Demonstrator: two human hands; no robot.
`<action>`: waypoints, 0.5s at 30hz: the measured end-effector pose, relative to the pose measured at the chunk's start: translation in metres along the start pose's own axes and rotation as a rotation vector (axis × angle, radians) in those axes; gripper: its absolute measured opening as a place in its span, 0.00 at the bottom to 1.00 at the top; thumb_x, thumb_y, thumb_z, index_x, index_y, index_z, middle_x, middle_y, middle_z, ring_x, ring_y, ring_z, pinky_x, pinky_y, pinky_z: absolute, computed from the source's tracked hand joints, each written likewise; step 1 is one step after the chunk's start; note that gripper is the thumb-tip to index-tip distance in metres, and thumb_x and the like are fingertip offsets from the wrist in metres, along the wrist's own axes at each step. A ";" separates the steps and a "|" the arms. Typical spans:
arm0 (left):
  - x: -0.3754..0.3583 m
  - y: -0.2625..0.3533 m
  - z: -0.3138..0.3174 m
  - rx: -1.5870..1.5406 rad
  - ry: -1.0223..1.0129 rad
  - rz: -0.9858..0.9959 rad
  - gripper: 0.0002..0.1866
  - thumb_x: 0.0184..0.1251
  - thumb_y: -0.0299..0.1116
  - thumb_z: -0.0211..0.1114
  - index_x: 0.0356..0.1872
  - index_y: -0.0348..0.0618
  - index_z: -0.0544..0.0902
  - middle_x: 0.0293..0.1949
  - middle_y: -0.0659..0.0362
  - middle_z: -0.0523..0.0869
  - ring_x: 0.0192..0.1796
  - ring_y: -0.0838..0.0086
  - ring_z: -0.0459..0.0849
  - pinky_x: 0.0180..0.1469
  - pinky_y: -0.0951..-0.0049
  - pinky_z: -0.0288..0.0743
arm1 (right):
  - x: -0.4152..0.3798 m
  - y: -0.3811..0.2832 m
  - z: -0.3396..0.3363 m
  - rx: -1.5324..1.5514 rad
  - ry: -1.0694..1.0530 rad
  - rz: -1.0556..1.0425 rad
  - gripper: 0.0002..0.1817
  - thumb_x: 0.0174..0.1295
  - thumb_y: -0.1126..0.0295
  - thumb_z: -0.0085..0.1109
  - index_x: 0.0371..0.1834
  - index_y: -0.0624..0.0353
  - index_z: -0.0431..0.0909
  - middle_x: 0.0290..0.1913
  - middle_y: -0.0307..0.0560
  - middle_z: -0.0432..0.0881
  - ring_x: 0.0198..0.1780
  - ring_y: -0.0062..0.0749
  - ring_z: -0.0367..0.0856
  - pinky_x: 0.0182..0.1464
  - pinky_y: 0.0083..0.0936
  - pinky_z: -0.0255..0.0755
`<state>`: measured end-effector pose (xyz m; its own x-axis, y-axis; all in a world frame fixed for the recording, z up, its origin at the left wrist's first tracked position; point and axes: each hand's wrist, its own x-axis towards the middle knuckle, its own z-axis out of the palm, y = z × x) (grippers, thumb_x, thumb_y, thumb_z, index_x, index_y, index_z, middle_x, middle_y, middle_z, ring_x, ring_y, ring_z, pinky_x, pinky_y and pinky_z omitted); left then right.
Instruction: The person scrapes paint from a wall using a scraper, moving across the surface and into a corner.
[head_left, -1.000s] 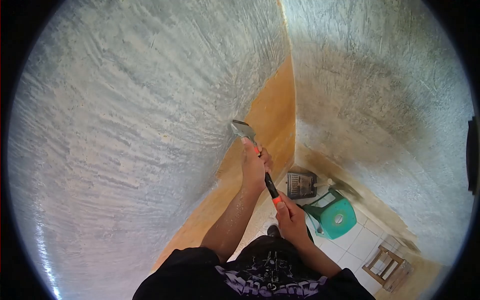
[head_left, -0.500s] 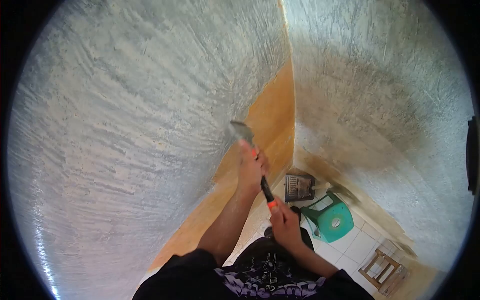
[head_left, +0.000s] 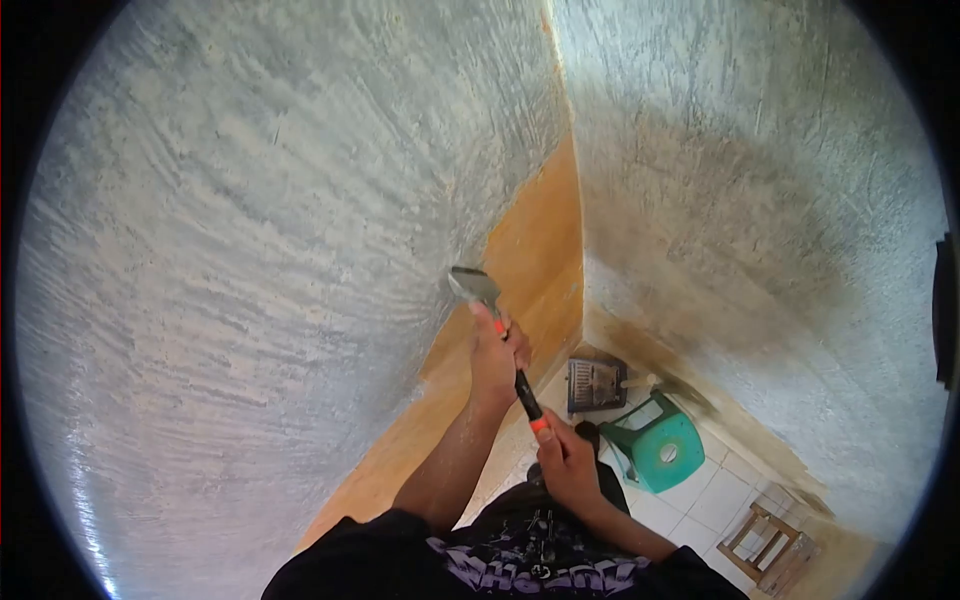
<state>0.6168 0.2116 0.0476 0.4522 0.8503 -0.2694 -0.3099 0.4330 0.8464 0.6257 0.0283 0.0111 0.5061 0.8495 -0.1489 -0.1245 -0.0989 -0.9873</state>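
While both hands clamp the black-and-orange-handled metal scraper (head_left: 487, 322), its blade meets the grey plastered wall (head_left: 250, 280) at frame centre.
Left hand (head_left: 493, 352) wraps the handle high, right hand (head_left: 566, 458) low; a steep blade angle could gouge the plaster.

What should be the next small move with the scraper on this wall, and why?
Probably push the scraper a little further down along the wall. Its blade sits at the border of scraped grey and remaining orange paint, with the left hand and right hand gripping the handle.
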 end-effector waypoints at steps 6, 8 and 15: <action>0.010 -0.002 0.012 -0.020 -0.009 0.055 0.29 0.77 0.65 0.39 0.31 0.49 0.66 0.15 0.68 0.60 0.14 0.81 0.60 0.16 0.77 0.56 | 0.012 -0.014 -0.013 0.089 -0.034 0.134 0.22 0.76 0.62 0.46 0.68 0.61 0.72 0.25 0.28 0.66 0.25 0.10 0.63 0.26 0.14 0.60; 0.007 0.000 0.006 -0.057 -0.026 0.024 0.28 0.77 0.64 0.39 0.30 0.49 0.66 0.15 0.67 0.60 0.14 0.80 0.61 0.16 0.77 0.57 | 0.004 0.001 -0.007 -0.003 -0.022 0.080 0.22 0.76 0.62 0.47 0.68 0.60 0.72 0.25 0.28 0.66 0.24 0.10 0.62 0.26 0.13 0.59; 0.021 0.002 0.023 0.024 -0.017 0.043 0.29 0.76 0.66 0.38 0.31 0.50 0.65 0.15 0.68 0.59 0.13 0.81 0.57 0.16 0.78 0.54 | 0.025 -0.014 -0.018 0.161 -0.038 0.124 0.22 0.75 0.63 0.48 0.69 0.61 0.70 0.25 0.29 0.67 0.23 0.10 0.63 0.24 0.15 0.60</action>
<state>0.6452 0.2232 0.0539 0.4534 0.8624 -0.2249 -0.3095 0.3890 0.8677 0.6557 0.0413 0.0198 0.4459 0.8555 -0.2631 -0.3197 -0.1223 -0.9396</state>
